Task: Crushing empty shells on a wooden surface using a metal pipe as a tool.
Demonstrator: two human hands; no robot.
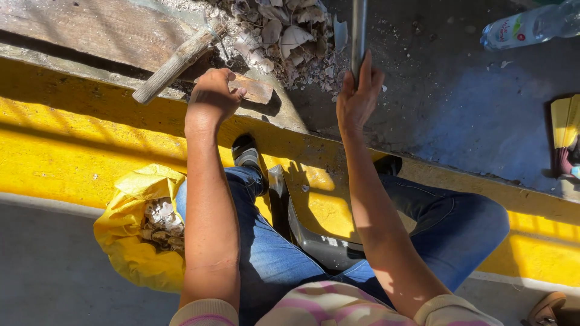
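Seated on a yellow curb, knees apart in blue jeans, looking down. Far left, against the left thigh: a yellow plastic bag, mouth open, pale lumpy shells or pieces inside; exact kind too small to tell. Above it, a rough wooden handle lies slanted across a grey board, its upper end running toward the debris; whatever head it carries is hard to make out. Left hand just right of the handle's lower part, fingers curled down and pinching a flat brownish shell-like piece that sits on the edge of the concrete ledge; thumb on top, grip closed on it. A dark shoe shows below that hand, on the curb. Behind the hand, a heap of pale broken shells and flakes spread over the dark ground. Right hand raised, fingers wrapped around a thin grey metal rod that stands upright and runs out of the top of view. Between the legs, a black curved tray-like object. Far right: a clear plastic bottle lying on the ground, and a yellow folded fan at the edge of view.
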